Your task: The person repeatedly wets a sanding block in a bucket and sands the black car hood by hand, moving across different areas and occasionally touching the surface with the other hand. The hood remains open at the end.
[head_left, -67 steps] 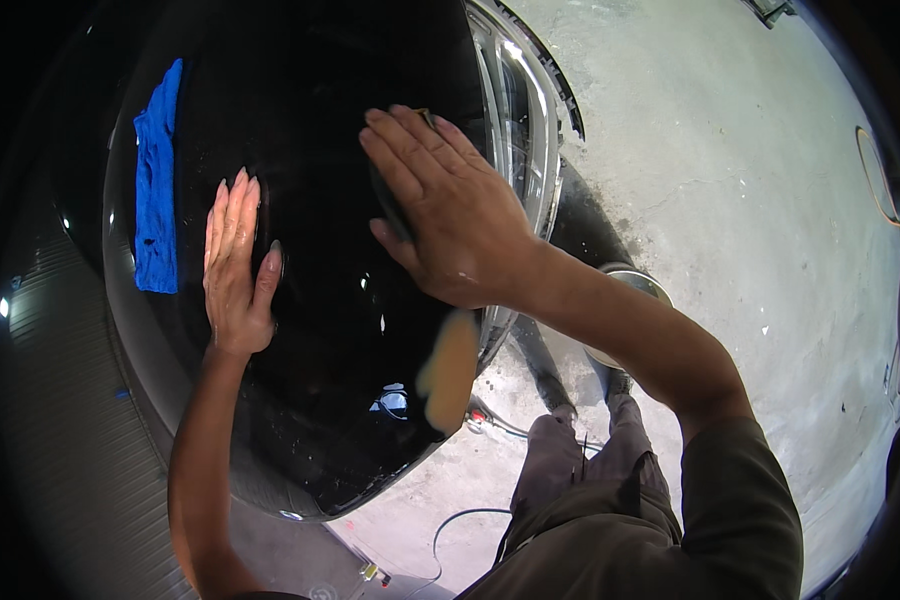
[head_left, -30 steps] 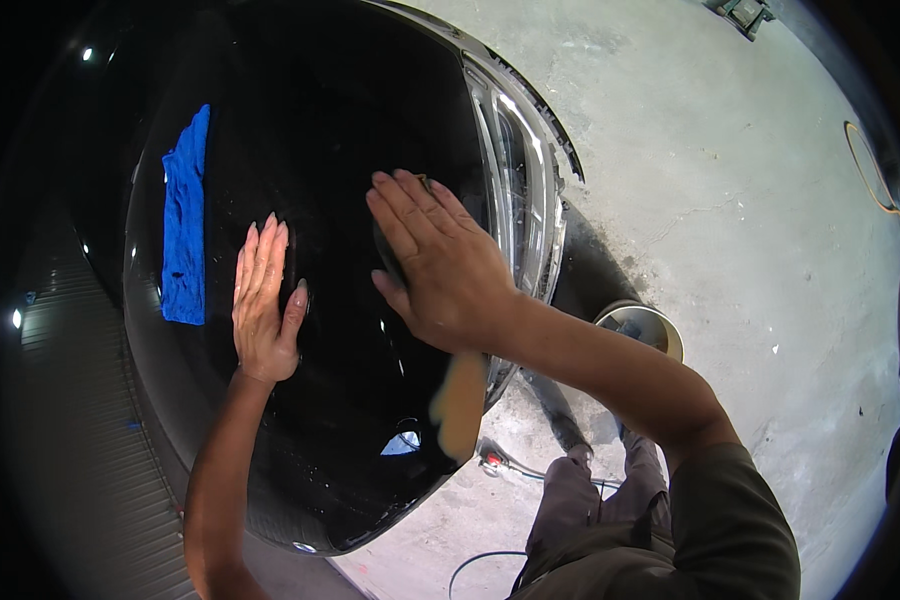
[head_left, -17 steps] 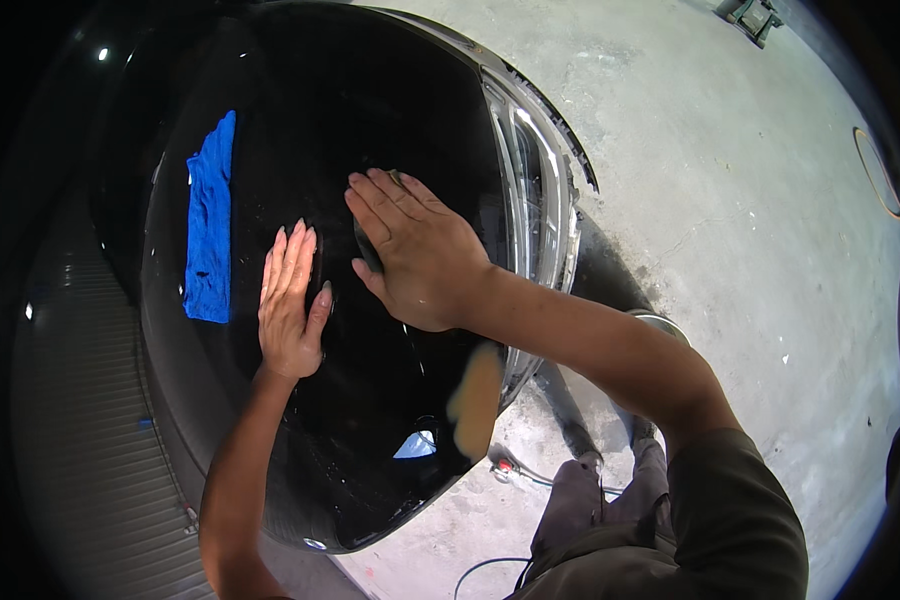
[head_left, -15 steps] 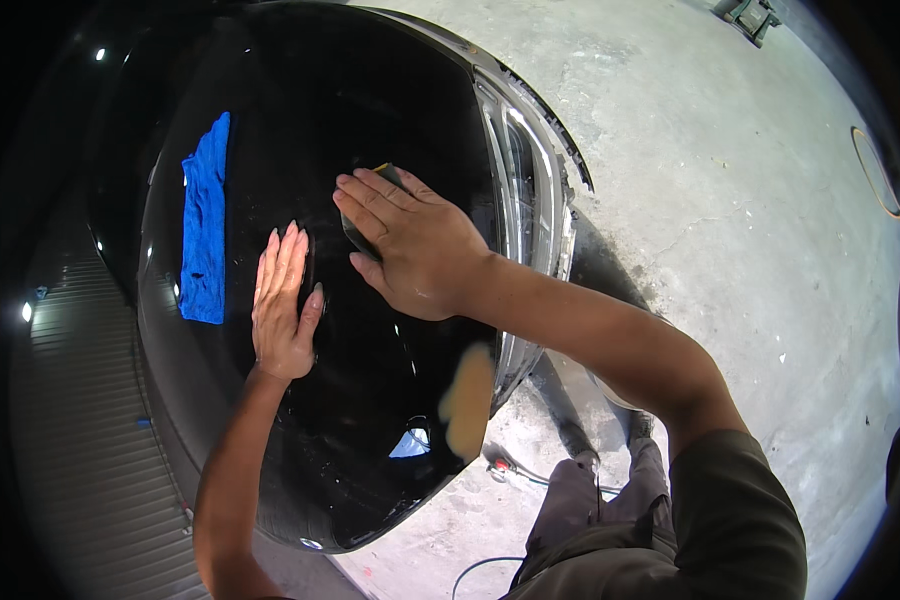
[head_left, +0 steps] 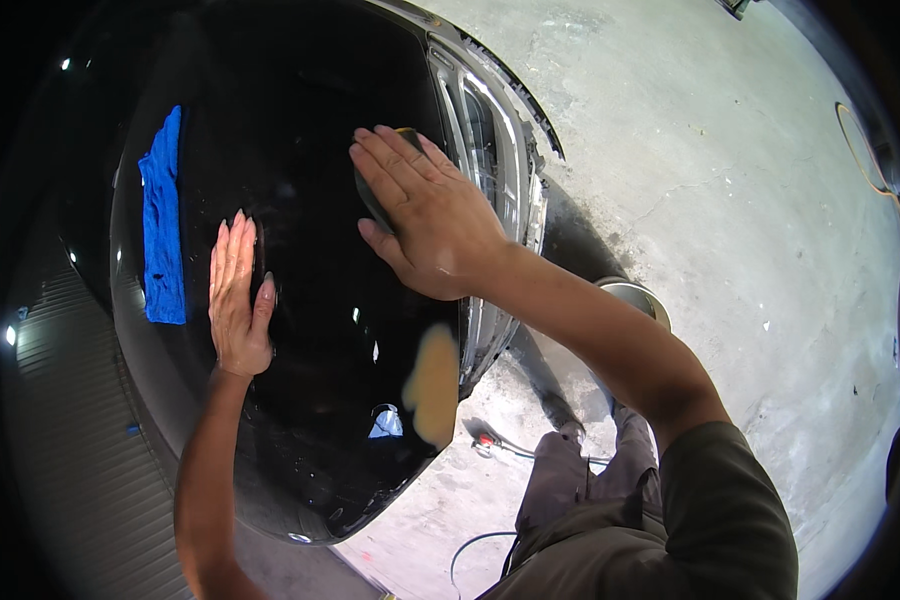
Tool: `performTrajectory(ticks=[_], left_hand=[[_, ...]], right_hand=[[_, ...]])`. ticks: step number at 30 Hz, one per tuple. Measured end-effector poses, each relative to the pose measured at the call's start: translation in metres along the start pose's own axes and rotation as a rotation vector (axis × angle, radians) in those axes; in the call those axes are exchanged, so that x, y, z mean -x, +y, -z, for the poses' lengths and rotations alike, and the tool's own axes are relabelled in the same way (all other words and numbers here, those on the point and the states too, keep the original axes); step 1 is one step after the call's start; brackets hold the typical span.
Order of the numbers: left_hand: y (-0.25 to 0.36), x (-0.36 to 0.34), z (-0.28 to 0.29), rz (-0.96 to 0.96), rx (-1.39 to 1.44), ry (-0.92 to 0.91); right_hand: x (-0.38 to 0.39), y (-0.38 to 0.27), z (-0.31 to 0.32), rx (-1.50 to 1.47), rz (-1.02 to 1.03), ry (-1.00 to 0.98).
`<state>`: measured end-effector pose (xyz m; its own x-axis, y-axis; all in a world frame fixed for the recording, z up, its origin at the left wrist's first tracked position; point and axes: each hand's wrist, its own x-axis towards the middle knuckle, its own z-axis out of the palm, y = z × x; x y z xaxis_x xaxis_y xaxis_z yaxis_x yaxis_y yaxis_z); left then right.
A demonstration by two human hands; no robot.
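A glossy black car panel [head_left: 300, 130] with wet-looking droplets stretches beneath both hands. My left hand [head_left: 238, 305] lies flat on it, fingers extended together and thumb apart, holding nothing. Under the fingers of my right hand [head_left: 425, 215] is a dark sanding pad [head_left: 373, 197] with a bit of yellow at its far edge. The palm and fingers cover most of this pad and press it to the panel. A folded blue cloth [head_left: 163, 230] rests on the panel, left of my left hand. Nearer to me, a tan patch [head_left: 433, 385] shows in the black finish.
The panel's right side borders a grey frame with openings [head_left: 490, 150]. A round container [head_left: 635, 297] stands on the concrete floor [head_left: 690, 170], partly behind my right forearm. A hose with a red fitting [head_left: 485, 440] lies by my legs. Ribbed shutter-like slats [head_left: 80, 420] are at left.
My right hand has slid with the pad rightward across the panel, toward its frame side. The left hand keeps nearly the same spot on the panel. The whole view has shifted slightly.
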<state>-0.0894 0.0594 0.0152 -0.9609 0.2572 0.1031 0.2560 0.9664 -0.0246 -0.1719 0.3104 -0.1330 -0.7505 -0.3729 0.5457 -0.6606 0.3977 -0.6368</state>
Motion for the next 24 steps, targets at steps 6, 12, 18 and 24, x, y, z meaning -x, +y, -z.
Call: performTrajectory(ticks=[6,12,18,24], left_hand=[[-0.007,0.004,-0.006,-0.005,-0.019,0.022],[-0.009,0.005,-0.008,0.015,-0.017,0.030],[-0.009,0.005,-0.008,-0.003,-0.010,0.039],[-0.010,0.005,-0.007,-0.001,-0.028,0.028]], right_hand=[[0.081,-0.027,0.038,-0.157,-0.028,-0.382],[0.028,0.001,0.048,-0.173,-0.035,-0.139],[0.020,0.018,0.049,-0.128,0.021,-0.137],[0.060,-0.008,0.048,-0.274,0.044,-0.268]])
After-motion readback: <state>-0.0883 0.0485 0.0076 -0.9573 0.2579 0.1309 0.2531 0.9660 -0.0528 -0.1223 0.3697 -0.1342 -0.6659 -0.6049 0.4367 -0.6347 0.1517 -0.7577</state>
